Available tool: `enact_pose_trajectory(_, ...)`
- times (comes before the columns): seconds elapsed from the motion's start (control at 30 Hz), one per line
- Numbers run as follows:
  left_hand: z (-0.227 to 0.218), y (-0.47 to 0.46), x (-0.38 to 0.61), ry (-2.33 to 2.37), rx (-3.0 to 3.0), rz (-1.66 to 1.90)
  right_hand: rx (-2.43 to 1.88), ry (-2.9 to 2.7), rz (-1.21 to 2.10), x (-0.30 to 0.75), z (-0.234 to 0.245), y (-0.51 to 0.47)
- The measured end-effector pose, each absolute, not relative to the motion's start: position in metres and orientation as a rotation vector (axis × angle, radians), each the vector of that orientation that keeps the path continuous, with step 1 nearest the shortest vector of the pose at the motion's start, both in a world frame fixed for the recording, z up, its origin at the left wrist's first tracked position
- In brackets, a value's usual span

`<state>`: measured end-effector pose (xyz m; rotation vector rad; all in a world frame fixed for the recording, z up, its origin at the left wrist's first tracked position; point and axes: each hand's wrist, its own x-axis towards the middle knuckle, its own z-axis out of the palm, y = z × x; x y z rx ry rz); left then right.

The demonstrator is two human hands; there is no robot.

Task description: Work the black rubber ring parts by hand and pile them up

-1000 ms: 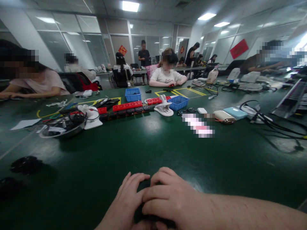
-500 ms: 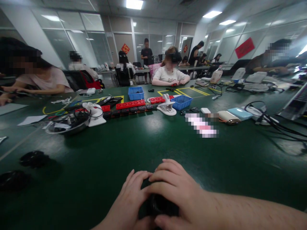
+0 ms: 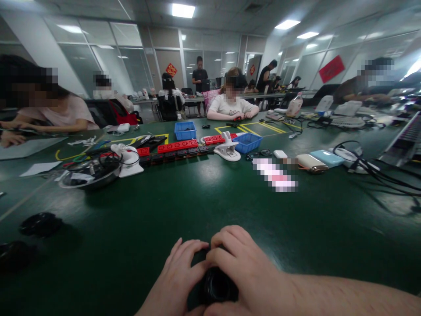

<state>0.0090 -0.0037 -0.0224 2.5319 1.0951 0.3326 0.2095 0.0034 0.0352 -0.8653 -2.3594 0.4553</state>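
Observation:
Both my hands meet at the near edge of the green table, wrapped round a small round black part. My left hand cups its left side with the fingers curled over it. My right hand covers the top and right side, fingers bent across it. Only the part's dark circular face shows between my hands; the remainder is hidden.
Two black parts lie at the left. Farther off are a metal bowl with cables, red and black power strips, white clamps, blue bins, power banks and cables. People sit round the table.
My hands have shifted slightly on the black part, and its round face now shows more between them. The view has tilted a little.

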Motion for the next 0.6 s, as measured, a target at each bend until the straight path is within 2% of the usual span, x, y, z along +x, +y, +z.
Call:
enact_pose_trajectory(0.2, -0.0267, -0.0034, 0.008, 1.094, 2.589, 0.352, -0.731, -2.477, 0.409, 0.2099, 0.028, 0.0044)
enact_pose_trajectory(0.6, -0.0251, -0.0028, 0.0099, 1.096, 2.575, 0.409, -0.414, -2.581, 0.518, 0.2094, 0.037, 0.0059)
